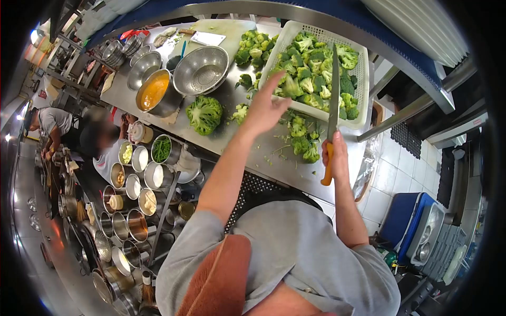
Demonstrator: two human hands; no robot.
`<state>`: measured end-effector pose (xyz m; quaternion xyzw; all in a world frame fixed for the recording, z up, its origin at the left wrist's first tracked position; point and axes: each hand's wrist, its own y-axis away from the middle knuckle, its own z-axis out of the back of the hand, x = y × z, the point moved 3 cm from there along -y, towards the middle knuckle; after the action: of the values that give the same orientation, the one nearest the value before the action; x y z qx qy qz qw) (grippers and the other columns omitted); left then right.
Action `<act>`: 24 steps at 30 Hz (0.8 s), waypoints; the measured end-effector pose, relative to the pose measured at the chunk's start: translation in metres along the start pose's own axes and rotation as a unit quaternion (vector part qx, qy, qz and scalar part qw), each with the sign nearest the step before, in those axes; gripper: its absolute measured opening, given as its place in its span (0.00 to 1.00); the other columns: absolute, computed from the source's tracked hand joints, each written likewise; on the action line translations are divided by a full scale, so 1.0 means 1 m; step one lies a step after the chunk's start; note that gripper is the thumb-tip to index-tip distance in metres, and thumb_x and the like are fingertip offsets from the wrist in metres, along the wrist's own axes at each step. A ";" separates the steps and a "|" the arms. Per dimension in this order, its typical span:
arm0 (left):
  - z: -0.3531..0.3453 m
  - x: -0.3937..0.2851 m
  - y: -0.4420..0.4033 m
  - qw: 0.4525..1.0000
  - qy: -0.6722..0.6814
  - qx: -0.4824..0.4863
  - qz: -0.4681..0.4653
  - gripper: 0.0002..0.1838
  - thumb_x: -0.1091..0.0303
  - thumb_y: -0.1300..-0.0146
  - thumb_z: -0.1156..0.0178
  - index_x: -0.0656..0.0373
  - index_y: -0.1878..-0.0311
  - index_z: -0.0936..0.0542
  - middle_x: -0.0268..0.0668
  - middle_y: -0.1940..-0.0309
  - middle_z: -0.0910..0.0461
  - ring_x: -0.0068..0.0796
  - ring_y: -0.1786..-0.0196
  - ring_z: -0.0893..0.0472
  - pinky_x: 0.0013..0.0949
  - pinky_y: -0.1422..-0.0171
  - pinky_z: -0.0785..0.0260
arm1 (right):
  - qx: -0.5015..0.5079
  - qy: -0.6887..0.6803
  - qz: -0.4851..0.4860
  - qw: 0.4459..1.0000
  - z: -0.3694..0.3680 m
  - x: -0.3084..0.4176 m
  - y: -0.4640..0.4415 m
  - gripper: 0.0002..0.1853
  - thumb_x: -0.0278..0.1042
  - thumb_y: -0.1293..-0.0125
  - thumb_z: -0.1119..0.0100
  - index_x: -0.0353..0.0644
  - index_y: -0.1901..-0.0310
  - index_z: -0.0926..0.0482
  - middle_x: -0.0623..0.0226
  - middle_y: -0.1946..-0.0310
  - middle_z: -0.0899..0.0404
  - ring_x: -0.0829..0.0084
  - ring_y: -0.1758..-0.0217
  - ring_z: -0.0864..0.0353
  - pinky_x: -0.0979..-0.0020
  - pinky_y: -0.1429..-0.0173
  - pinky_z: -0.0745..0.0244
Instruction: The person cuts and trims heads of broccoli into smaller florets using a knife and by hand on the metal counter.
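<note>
My left hand (268,107) is open beside the near left edge of a white perforated basket (363,79). Its fingers are spread, and a motion-blurred broccoli floret (290,87) is just past the fingertips, over the basket. Cut broccoli florets (318,68) fill much of the basket. My right hand (339,157) is closed around the yellow-orange handle of a long knife (334,102), whose blade points away from me across the basket. Between my hands, more florets (300,139) and green crumbs lie on the steel table (253,152). A large broccoli head (204,115) sits to the left.
Left on the table stand a colander (202,70), a steel bowl (144,71) and a pot of orange sauce (154,90). A cleaver (207,38) lies by the cutting board (232,31). Ingredient pots (154,175) crowd the lower left, with people beyond. A shelf (253,9) overhangs the far edge.
</note>
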<state>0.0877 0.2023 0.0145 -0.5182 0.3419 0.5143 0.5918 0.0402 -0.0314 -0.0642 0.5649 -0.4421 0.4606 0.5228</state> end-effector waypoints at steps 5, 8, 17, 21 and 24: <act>-0.002 0.029 -0.007 0.993 -0.095 0.069 -0.021 0.25 0.76 0.36 0.39 0.59 0.35 0.25 0.51 0.35 0.25 0.52 0.43 0.19 0.41 0.42 0.22 | -0.029 -0.006 0.001 1.000 0.012 0.000 0.002 0.31 0.69 0.24 0.60 0.44 0.64 0.29 0.73 0.79 0.32 0.82 0.84 0.35 0.77 0.82 0.40; -0.048 0.100 0.020 0.928 -0.260 0.266 0.000 0.24 0.75 0.38 0.38 0.58 0.37 0.23 0.50 0.36 0.24 0.54 0.43 0.20 0.46 0.40 0.24 | -0.017 -0.005 -0.019 1.000 0.015 -0.007 0.005 0.29 0.67 0.23 0.60 0.44 0.52 0.27 0.72 0.74 0.30 0.83 0.82 0.35 0.78 0.81 0.40; -0.063 0.133 0.026 0.965 -0.175 0.164 0.108 0.26 0.66 0.43 0.30 0.57 0.40 0.21 0.46 0.48 0.18 0.43 0.57 0.13 0.42 0.48 0.22 | 0.049 0.045 -0.015 0.998 0.004 -0.004 0.009 0.37 0.64 0.22 0.59 0.46 0.22 0.41 0.75 0.75 0.33 0.84 0.80 0.37 0.79 0.79 0.40; -0.065 0.134 0.035 0.960 -0.199 0.135 0.145 0.25 0.67 0.48 0.27 0.60 0.45 0.21 0.46 0.53 0.16 0.39 0.56 0.14 0.42 0.50 0.22 | 0.062 0.046 -0.013 0.997 -0.001 -0.007 0.009 0.36 0.63 0.21 0.59 0.46 0.23 0.40 0.76 0.76 0.35 0.85 0.81 0.38 0.79 0.79 0.40; -0.074 0.133 0.040 0.958 -0.195 0.153 0.142 0.23 0.68 0.49 0.26 0.61 0.49 0.21 0.46 0.55 0.15 0.42 0.55 0.15 0.42 0.50 0.23 | 0.061 0.020 -0.042 0.997 -0.002 -0.011 0.005 0.33 0.53 0.23 0.47 0.44 0.24 0.39 0.75 0.76 0.33 0.86 0.79 0.37 0.80 0.77 0.40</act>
<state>0.0903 0.1618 -0.1375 -0.2573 0.3639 0.6257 0.6402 0.0330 -0.0291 -0.0735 0.6043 -0.3789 0.4755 0.5150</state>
